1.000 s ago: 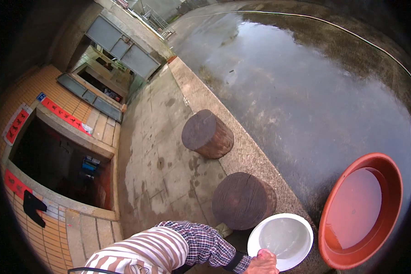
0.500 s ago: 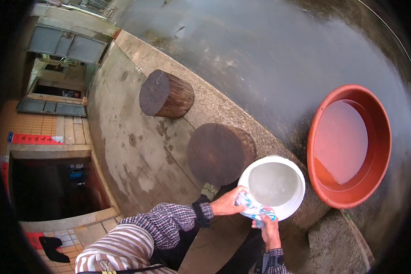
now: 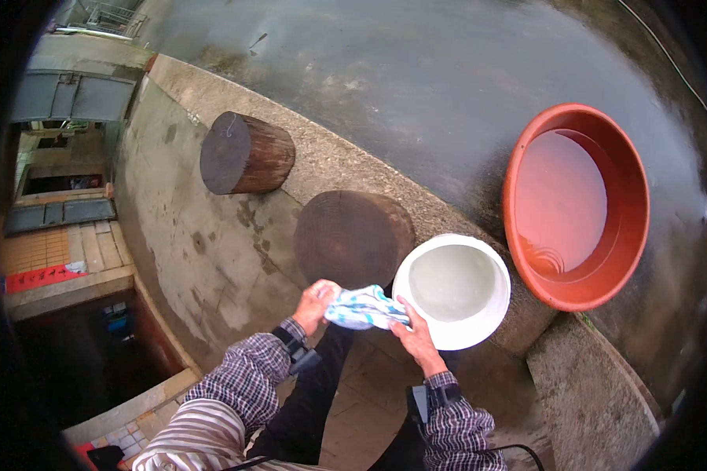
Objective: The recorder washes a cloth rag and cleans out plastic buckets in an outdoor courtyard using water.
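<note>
The bucket (image 3: 471,331) crowds our right hand (image 3: 419,337); a stump (image 3: 352,238) stands beyond our left hand (image 3: 316,304), with open floor (image 3: 212,294) leftward.

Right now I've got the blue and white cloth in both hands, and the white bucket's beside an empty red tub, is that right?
Not empty: the head view shows water in the red tub. The rest stands: your left hand and right hand hold the blue and white cloth, and the white bucket is beside the tub.
</note>
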Tool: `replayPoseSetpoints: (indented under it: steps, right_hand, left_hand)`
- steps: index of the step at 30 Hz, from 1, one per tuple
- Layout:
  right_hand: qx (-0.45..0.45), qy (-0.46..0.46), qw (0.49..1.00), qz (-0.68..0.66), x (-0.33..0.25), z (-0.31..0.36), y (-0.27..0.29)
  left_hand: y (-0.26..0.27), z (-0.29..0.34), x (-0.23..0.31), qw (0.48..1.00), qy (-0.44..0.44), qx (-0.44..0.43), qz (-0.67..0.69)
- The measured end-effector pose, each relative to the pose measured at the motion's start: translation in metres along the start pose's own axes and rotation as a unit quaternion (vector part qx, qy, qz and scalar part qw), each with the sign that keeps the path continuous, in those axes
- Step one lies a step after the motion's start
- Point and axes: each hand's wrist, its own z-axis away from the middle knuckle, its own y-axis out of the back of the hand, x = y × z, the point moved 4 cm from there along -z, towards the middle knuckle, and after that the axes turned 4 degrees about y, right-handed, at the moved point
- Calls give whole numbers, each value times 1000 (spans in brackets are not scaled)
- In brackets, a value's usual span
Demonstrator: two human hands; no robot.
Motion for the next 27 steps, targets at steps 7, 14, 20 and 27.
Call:
replayPoseSetpoints:
  steps: [7,14,20,27]
  right_hand:
    - [14,-9,999,49,3,-22,-34]
    - [69,94,971,210,8,-1,-21]
    - [53,-82,995,-1,-64,76,1]
    - [432,89,775,452,-131,250,-2]
  left_hand:
    - [41,-40,33,986,-36,87,-137]
    - [70,-27,30,960,-171,130,-177]
    - [86,38,-11,984,40,-117,-132]
    - [170,102,-7,981,50,-94,-163]
